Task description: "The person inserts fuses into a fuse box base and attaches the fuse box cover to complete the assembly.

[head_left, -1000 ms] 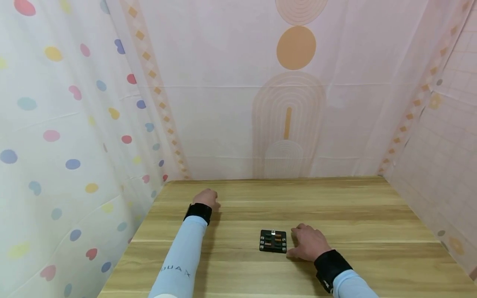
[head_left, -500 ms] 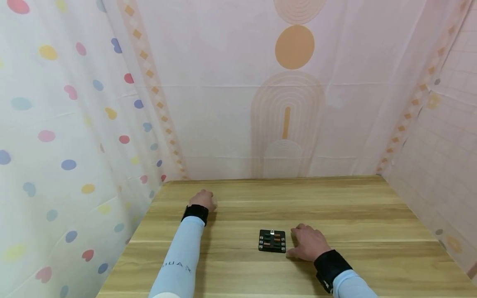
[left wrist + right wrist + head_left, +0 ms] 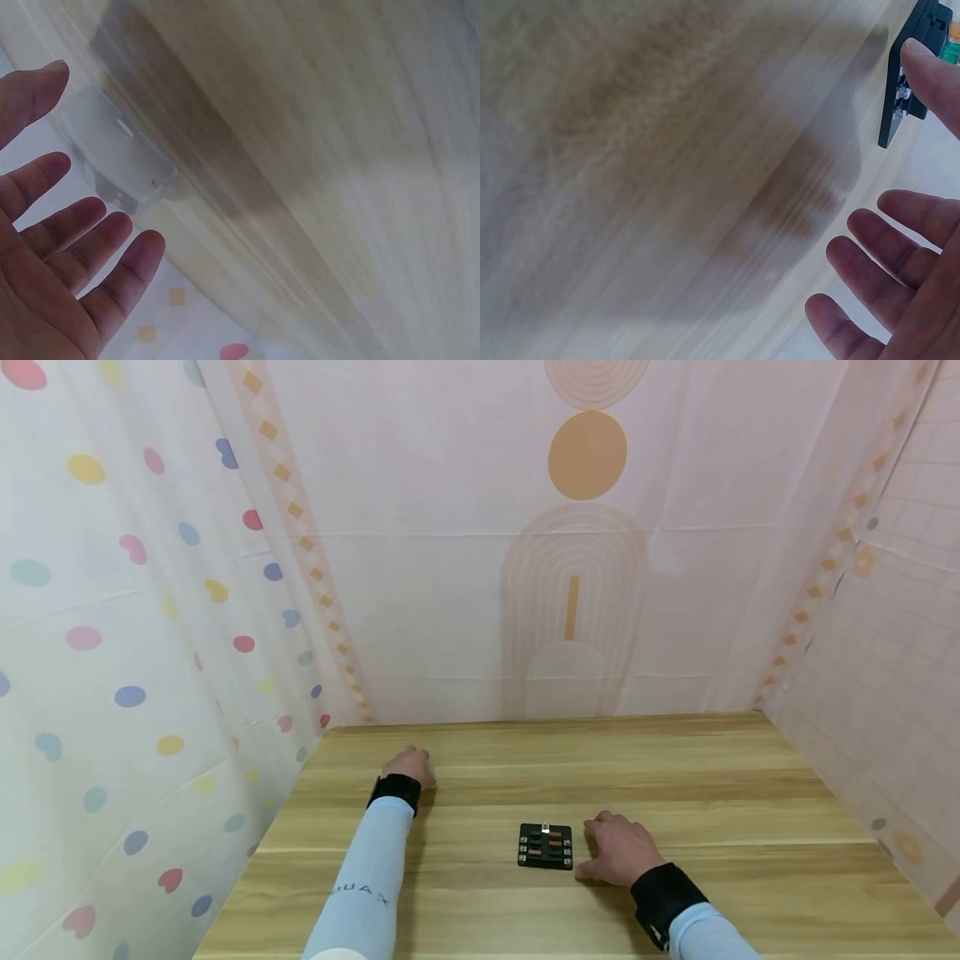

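Note:
A black fuse block [image 3: 545,846] with small orange and green fuses lies on the wooden table. Just to its right is my right hand [image 3: 622,849], fingers relaxed and spread. In the right wrist view, the thumb [image 3: 932,79] overlaps the block's edge, and the other fingers hold nothing. Farther back on the left, my left hand [image 3: 408,767] is low over the table beside a clear plastic cover [image 3: 120,154]. Its thumb and fingers are apart and loosely extended around the near side of the cover in the left wrist view. From the head, this hand mostly hides the cover.
The wood-grain table [image 3: 675,768] reaches back to a pale patterned curtain [image 3: 450,610]. A dotted curtain [image 3: 150,760] hangs along the left side and a checked one [image 3: 892,677] along the right.
My left hand has shifted slightly left, and its thumb no longer shows in the head view. The right hand stays beside the fuse block. The whole head view has drifted slightly.

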`<control>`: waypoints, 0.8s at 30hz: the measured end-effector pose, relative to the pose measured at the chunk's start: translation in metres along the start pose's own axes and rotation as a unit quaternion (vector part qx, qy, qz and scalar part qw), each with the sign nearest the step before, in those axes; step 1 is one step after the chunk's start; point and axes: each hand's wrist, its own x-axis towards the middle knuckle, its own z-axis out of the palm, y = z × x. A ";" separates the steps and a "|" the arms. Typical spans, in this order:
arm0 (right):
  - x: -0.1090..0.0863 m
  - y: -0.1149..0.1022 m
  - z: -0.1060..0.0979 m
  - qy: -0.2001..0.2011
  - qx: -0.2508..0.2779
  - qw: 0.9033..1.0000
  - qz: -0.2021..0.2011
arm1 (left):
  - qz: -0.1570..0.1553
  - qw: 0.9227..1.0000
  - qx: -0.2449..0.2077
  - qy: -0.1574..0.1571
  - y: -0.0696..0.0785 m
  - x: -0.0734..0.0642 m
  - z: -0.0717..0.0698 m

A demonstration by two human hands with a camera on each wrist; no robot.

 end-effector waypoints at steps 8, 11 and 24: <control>0.001 0.002 0.000 -0.003 0.000 1.000 0.004 | 0.001 1.000 0.005 0.008 0.006 -0.005 -0.002; 0.000 0.002 0.001 -0.002 -0.002 1.000 0.004 | 0.008 1.000 0.008 0.018 0.005 -0.005 0.001; -0.002 0.000 -0.001 -0.003 -0.001 1.000 0.003 | 0.014 0.999 0.008 0.039 -0.002 -0.001 0.006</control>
